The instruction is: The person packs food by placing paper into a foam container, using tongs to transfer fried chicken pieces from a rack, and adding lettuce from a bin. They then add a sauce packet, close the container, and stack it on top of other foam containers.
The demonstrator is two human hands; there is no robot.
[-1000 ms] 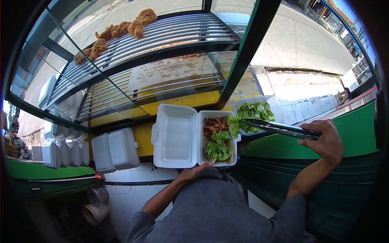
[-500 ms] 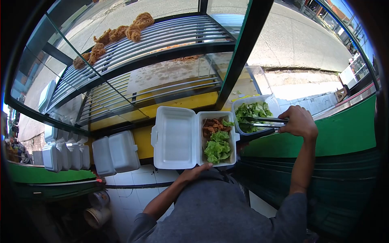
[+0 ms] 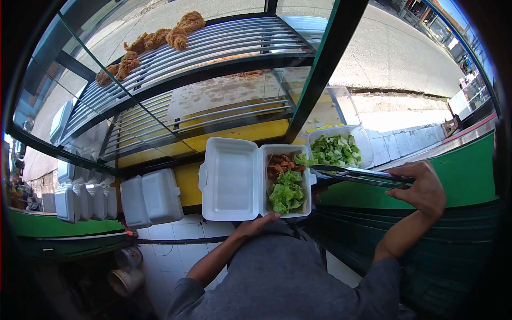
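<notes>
My left hand (image 3: pixel 258 224) grips the near edge of an open white foam box (image 3: pixel 232 178), thumb over the rim. In the box's right half lie brown pieces of food (image 3: pixel 280 166) at the back and leafy green lettuce (image 3: pixel 287 192) in front. My right hand (image 3: pixel 424 186) is closed around metal tongs (image 3: pixel 357 175), which point left. Their tips are at the box's right rim, beside a piece of lettuce (image 3: pixel 303 160) that hangs over the back right corner. Just behind the tongs stands a clear plastic tub (image 3: pixel 362 140) of cut lettuce (image 3: pixel 336 151).
A glass display case (image 3: pixel 213 120) fills the back, with fried chicken (image 3: pixel 186 23) on its slatted top shelf. Another open foam box (image 3: pixel 162 197) lies to the left, near stacked closed boxes (image 3: pixel 68 202). A green panel (image 3: pixel 453 173) borders the right.
My right hand has moved right and nearer to me. The tongs have come out of the lettuce tub, and their tips are now by the foam box. My left hand stays put.
</notes>
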